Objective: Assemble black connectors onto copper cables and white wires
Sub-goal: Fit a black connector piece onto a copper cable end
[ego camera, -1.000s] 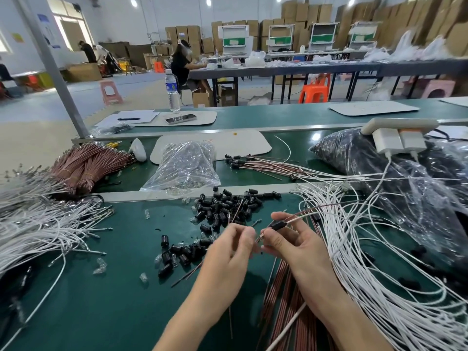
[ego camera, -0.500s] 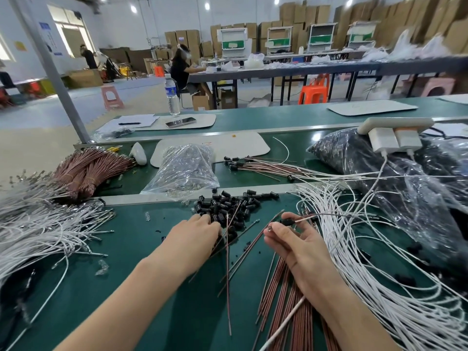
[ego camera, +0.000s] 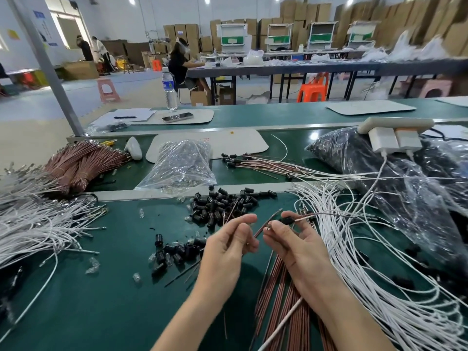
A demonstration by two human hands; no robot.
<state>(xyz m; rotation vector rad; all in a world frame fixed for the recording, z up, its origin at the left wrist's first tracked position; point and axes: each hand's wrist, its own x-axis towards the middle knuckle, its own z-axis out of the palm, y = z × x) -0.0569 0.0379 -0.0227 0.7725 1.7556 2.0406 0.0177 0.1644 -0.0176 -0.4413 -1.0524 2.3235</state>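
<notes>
Hands mid-bench | L hand (ego camera: pixel 228 243) pinches copper cable (ego camera: pixel 266 225) | R hand (ego camera: pixel 291 239) pinches black connector (ego camera: pixel 287 220), wire end blurred

Single head-worn wide-angle view. Looks forward and down over the green bench (ego camera: pixel 101 300), close above both hands: left hand (ego camera: pixel 225 245), right hand (ego camera: pixel 291 239), low centre. Beyond the hands, the view reaches across the hall to stacked cardboard boxes (ego camera: pixel 304 13).

A green-topped workbench (ego camera: pixel 101 300) carries loose black connectors (ego camera: pixel 222 206), white wires (ego camera: pixel 367 262) fanned at right and bundled at left (ego camera: pixel 30 224), copper cables (ego camera: pixel 278 300) near the front edge, tied copper bundles (ego camera: pixel 81 163), and a clear plastic bag (ego camera: pixel 179 163).
</notes>
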